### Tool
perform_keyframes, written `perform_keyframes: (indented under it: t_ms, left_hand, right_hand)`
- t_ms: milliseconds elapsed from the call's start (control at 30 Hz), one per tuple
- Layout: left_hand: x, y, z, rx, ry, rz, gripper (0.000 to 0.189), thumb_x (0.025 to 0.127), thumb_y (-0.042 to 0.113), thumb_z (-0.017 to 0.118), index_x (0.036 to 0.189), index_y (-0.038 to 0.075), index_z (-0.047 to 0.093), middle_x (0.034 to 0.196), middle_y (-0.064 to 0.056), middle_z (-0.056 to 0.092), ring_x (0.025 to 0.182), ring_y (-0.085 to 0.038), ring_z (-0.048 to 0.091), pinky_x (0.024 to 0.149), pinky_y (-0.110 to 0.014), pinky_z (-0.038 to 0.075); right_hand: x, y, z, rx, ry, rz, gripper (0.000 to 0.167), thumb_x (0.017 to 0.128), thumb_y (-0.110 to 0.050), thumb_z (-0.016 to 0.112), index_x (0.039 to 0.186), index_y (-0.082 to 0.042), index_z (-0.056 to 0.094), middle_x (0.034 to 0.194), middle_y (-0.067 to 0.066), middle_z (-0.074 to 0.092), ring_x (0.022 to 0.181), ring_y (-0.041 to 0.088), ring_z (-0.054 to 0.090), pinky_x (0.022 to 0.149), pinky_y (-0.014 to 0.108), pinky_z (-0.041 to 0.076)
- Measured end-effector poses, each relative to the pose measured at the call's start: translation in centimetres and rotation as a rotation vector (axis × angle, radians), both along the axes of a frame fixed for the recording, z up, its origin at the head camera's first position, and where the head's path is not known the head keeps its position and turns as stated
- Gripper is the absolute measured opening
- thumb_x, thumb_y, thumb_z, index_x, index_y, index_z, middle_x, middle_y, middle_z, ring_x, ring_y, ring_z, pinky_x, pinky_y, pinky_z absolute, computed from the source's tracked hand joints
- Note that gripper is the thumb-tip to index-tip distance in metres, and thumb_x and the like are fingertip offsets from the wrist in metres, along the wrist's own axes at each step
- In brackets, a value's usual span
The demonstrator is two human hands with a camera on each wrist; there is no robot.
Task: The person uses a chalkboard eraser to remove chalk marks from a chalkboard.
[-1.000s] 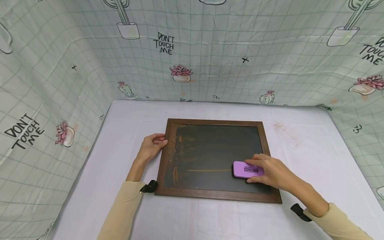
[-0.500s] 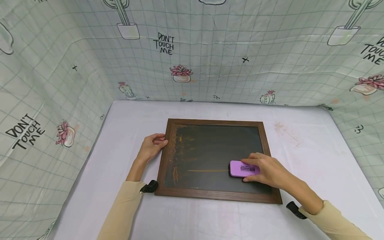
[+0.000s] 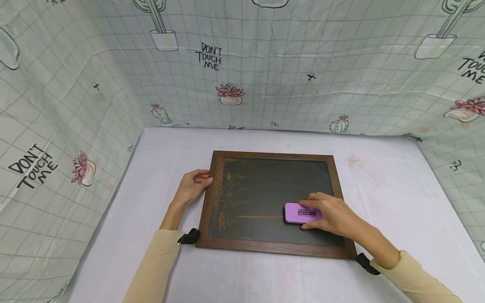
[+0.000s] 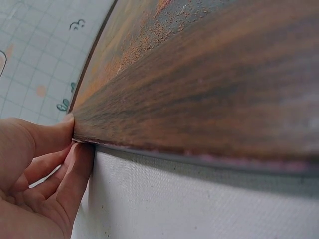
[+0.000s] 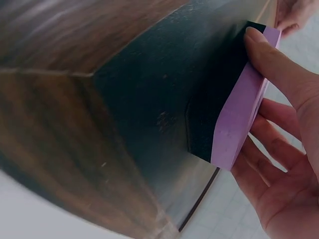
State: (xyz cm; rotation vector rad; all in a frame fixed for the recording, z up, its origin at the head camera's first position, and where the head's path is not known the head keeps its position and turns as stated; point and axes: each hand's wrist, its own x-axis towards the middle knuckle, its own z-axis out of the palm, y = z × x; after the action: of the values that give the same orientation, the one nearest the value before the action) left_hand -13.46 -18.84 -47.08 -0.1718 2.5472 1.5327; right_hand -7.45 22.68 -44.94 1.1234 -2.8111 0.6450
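A wood-framed chalkboard (image 3: 265, 185) lies flat on the table, with orange chalk smears down its left side and one thin orange line low across it. My right hand (image 3: 333, 214) grips a purple eraser (image 3: 297, 213) with a black felt underside, thumb on one long side and fingers on the other. The eraser sits on the lower right part of the board and covers the right end of the line. At the board's left edge, my left hand (image 3: 193, 185) pinches the wooden frame (image 4: 199, 99), thumb at its upper edge and fingers against its side below.
White cloth (image 3: 265, 277) covers the table. A faint orange smudge (image 3: 360, 166) marks it right of the board. Behind and beside the table hangs a grid-patterned curtain (image 3: 273, 63) printed with plants and lettering. Black wrist cameras (image 3: 189, 236) sit at both sleeves.
My right hand has slid the eraser a short way left along the orange line, and less of the line shows. The left hand keeps its place on the frame.
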Motion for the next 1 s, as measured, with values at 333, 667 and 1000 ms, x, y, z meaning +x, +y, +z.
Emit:
perform_keyframes:
  t_ms: [333, 667, 1000]
  left_hand:
    - [0.0, 0.0, -0.1, -0.001, 0.009, -0.001, 0.040, 0.100, 0.010, 0.068, 0.135, -0.008, 0.061, 0.121, -0.025, 0.065, 0.107, -0.036, 0.065, 0.091, -0.039, 0.050]
    - [-0.1, 0.0, -0.3, 0.009, 0.008, 0.002, 0.040, 0.100, 0.010, 0.068, 0.135, -0.008, 0.060, 0.122, -0.025, 0.065, 0.108, -0.036, 0.064, 0.094, -0.043, 0.050]
    - [0.2, 0.1, -0.2, 0.012, 0.055, 0.007, 0.037, 0.098, 0.008, 0.069, 0.131, -0.008, 0.063, 0.115, -0.022, 0.067, 0.102, -0.033, 0.066, 0.091, -0.041, 0.051]
  right_hand:
    - [-0.3, -1.5, 0.1, 0.020, -0.005, 0.011, 0.057, 0.072, -0.035, 0.095, 0.116, -0.003, 0.077, 0.100, 0.005, 0.067, 0.080, 0.011, 0.055, 0.065, 0.026, 0.049]
    - [-0.7, -2.7, 0.1, 0.030, -0.029, 0.027, 0.056, 0.074, -0.035, 0.094, 0.117, -0.003, 0.077, 0.101, 0.004, 0.067, 0.080, 0.011, 0.055, 0.065, 0.027, 0.050]
    - [-1.2, -4.3, -0.1, 0.038, -0.022, 0.065, 0.057, 0.074, -0.037, 0.093, 0.118, -0.003, 0.077, 0.099, 0.004, 0.066, 0.080, 0.011, 0.054, 0.066, 0.026, 0.049]
